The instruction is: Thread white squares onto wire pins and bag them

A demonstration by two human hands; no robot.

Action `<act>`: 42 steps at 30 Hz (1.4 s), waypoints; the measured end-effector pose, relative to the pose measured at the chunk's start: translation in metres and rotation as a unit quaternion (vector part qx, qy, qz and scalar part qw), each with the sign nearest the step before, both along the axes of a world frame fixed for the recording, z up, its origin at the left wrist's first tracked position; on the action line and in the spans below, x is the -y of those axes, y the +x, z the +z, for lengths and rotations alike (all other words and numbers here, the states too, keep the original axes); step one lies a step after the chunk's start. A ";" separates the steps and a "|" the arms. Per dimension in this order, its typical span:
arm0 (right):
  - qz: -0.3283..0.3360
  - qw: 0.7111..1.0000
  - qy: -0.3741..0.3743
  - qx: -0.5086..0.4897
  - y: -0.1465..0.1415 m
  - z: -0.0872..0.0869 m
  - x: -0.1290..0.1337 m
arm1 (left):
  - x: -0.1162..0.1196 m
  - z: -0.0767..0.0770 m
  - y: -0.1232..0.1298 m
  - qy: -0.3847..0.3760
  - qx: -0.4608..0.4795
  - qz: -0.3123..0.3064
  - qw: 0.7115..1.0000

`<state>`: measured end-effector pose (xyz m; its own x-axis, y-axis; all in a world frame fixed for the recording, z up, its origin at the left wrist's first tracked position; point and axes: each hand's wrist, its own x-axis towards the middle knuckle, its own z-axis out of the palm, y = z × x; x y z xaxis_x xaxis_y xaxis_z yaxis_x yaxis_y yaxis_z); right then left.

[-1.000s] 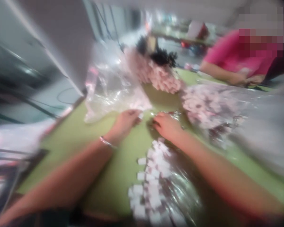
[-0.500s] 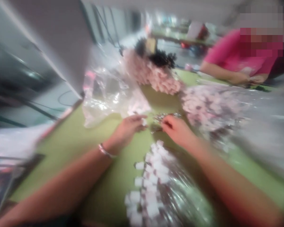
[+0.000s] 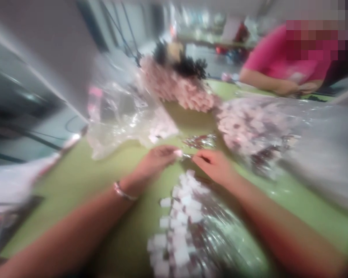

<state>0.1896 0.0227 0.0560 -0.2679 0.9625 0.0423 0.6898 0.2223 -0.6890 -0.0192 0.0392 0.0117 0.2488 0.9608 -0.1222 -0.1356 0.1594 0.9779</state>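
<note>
My left hand (image 3: pixel 163 156) pinches a small whitish piece (image 3: pixel 178 153) at its fingertips. My right hand (image 3: pixel 210 160) is closed on a thin shiny strip (image 3: pixel 188 155) whose end meets that piece; blur hides its exact kind. Just beyond my fingers lies a small heap of shiny slivers (image 3: pixel 200 141). Below my hands, a bundle of white-tagged pieces in clear wrap (image 3: pixel 185 210) rests on the green tabletop (image 3: pixel 116 216).
A clear plastic bag (image 3: pixel 116 119) lies at the left with pale pieces (image 3: pixel 162 129) by its mouth. Pink bundles (image 3: pixel 176 87) stand at the back, bagged pale-pink pieces (image 3: pixel 243 123) at the right. Across the table sits a person in a pink shirt (image 3: pixel 278 58).
My hands have come closer together. My right hand has drawn away from the shiny heap, and the thin strip now meets the whitish piece in my left. The view has shifted slightly.
</note>
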 end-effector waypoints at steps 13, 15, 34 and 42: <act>0.022 0.999 0.014 0.036 0.004 0.001 0.001 | -0.003 0.000 -0.008 0.054 -0.090 -0.096 0.990; 0.033 0.996 0.041 0.078 0.002 0.001 0.003 | -0.002 0.002 -0.007 0.059 -0.117 -0.101 0.986; 0.196 0.977 -0.048 0.068 0.006 0.020 0.006 | -0.029 0.014 -0.030 0.319 -0.576 0.066 0.750; 0.037 0.977 0.114 0.176 0.026 -0.013 -0.032 | -0.048 -0.015 -0.041 0.322 -0.633 0.067 0.700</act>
<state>0.2160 0.0546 0.0432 -0.3734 0.9162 0.1456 0.8509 0.4008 -0.3396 -0.0605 0.0871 -0.0029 0.2355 0.9222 0.3067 0.9341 -0.3019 0.1905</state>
